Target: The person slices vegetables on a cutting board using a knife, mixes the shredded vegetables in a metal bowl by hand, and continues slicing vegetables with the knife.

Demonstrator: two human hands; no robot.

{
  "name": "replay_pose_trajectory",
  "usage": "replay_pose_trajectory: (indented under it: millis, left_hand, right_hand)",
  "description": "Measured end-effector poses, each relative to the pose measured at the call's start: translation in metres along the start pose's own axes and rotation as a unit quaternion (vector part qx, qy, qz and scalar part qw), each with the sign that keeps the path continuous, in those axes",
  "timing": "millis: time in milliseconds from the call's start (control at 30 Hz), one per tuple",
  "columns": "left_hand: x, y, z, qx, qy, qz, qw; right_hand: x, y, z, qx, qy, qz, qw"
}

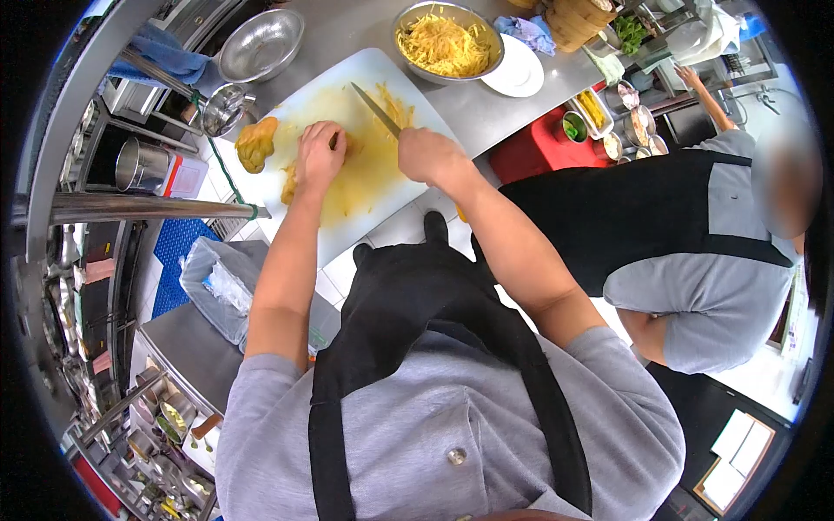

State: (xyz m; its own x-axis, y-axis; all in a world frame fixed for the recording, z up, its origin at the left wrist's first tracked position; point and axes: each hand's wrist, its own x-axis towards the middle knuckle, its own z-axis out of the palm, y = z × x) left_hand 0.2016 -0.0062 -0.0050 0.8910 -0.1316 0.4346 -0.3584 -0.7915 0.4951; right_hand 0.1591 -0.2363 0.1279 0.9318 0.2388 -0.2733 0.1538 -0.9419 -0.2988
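A white cutting board (373,74), stained yellow, lies on the steel counter before me. My right hand (432,158) grips a knife (378,110), its blade pointing away and to the left over the board. Yellow shreds (398,108) lie beside the blade. Resting on the board, my left hand (321,156) has its fingers curled; what is under them is mostly hidden, with only a dark bit showing. A lumpy yellow-brown vegetable piece (254,145) sits at the board's left edge, and smaller yellow bits lie near my left wrist.
Beyond the board stand a steel bowl of yellow shreds (445,45), a white plate (517,68) and a steel colander (261,45). A metal rail (156,208) runs at left, above a lined bin (217,286). A co-worker in a black apron (608,217) stands close at right.
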Motion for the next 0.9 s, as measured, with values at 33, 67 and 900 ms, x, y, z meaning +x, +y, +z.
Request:
replay_pose_trajectory:
  millis: [33,67,900]
  left_hand:
    - [0.000,0.000,0.001,-0.001,0.005,0.000,1.000]
    - [0.000,0.000,0.002,0.005,0.007,0.000,1.000]
    - [0.071,0.026,0.085,0.022,0.042,-0.149,0.988]
  right_hand:
    - [0.000,0.002,-0.001,-0.014,-0.031,-0.015,0.999]
    - [-0.001,0.005,-0.001,-0.017,-0.028,-0.017,0.999]
    - [0.054,0.112,0.031,-0.036,0.135,-0.016,0.990]
